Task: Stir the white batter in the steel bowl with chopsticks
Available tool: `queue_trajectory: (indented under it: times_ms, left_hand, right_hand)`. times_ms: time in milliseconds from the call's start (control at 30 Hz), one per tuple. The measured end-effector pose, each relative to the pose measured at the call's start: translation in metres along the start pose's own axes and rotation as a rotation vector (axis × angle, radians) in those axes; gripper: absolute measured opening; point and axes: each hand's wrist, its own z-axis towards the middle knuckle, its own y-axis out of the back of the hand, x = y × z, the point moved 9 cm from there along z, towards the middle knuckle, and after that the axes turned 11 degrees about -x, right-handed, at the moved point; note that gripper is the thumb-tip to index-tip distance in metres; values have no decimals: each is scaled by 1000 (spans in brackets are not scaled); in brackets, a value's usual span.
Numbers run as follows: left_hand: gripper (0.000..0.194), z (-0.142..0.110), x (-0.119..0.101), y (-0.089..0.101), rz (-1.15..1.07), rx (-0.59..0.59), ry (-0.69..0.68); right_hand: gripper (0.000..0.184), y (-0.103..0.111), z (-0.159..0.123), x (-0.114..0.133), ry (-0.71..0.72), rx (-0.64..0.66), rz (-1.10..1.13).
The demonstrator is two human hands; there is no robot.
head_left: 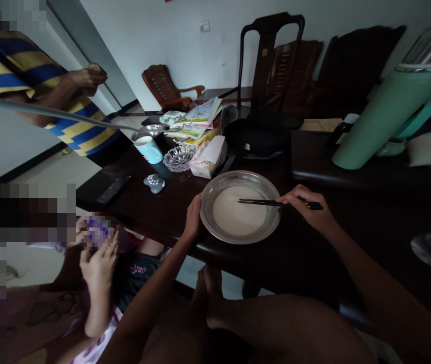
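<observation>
A round metal bowl (208, 222) stands on the dark table near its front edge, holding a pale, milky batter-like liquid (234, 215). My left hand (193, 216) grips the bowl's left side, with the fingertips partly hidden by the rim. In my right hand (308, 205) is a pair of dark chopsticks (262, 202), pinched over the bowl's right rim. Their tips reach into the liquid around the middle of the bowl.
Left of the bowl are a grey paw-patterned object (154, 183), a remote (113, 189), a light-blue mug (149, 150), a glass dish (179, 158) and a tissue pack (207, 157). A green flask (385, 111) stands right. Two people are at the left, one beside the table.
</observation>
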Motion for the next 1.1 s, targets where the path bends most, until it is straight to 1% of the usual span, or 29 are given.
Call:
queue_trajectory:
  times_ms: [67, 133, 200, 267, 333, 400, 433, 500, 567, 633, 700, 767, 800, 867, 933, 1000, 1033, 1100]
  left_hand:
    - [44, 0, 2, 0, -13, -3, 14]
    - [46, 0, 4, 0, -10, -4, 27]
    - [46, 0, 3, 0, 9, -5, 28]
    - [45, 0, 1, 0, 18, -5, 17]
    - [44, 0, 0, 0, 10, -4, 12]
    - [44, 0, 0, 0, -3, -5, 20]
    - [44, 0, 0, 0, -6, -4, 24]
    - [44, 0, 0, 0, 1, -1, 22]
    - [43, 0, -1, 0, 16, -4, 11]
    - [41, 1, -2, 1, 27, -9, 2]
    - [41, 1, -2, 1, 24, -17, 3]
    - [42, 1, -1, 1, 23, -22, 6]
    - [42, 1, -1, 1, 26, -25, 7]
    - [42, 1, -1, 1, 35, -22, 1]
    - [42, 1, -2, 1, 36, -11, -2]
    - [43, 1, -1, 0, 31, -4, 8]
    - [43, 0, -1, 1, 30, -5, 15]
    - [44, 0, 0, 1, 28, -8, 26]
  right_hand:
    - [38, 5, 1, -5, -57, -42, 29]
    - [41, 1, 0, -6, -85, -3, 74]
    - [36, -8, -2, -2, -48, 70, 80]
    - [27, -11, -3, 2, 10, 93, 43]
    - [25, -6, -1, 0, 15, 40, 3]
    - [32, 1, 0, -5, -41, -23, 19]
    - [36, 2, 0, -7, -72, -33, 45]
    - [40, -2, -1, -7, -92, 8, 98]
    - [33, -9, -3, -3, -52, 79, 94]
    - [25, -11, -3, -1, -8, 99, 46]
    - [25, -4, -1, -3, -14, 37, 11]
    - [33, 5, 1, -7, -67, -31, 28]
    - [37, 6, 1, -8, -95, -41, 49]
    - [41, 1, 0, -8, -113, 3, 88]
    - [35, -9, -2, -2, -68, 85, 85]
    - [27, -12, -3, 1, -15, 115, 45]
    - [26, -10, -2, 1, -10, 93, 24]
    - [32, 0, 1, -5, -53, 7, 17]
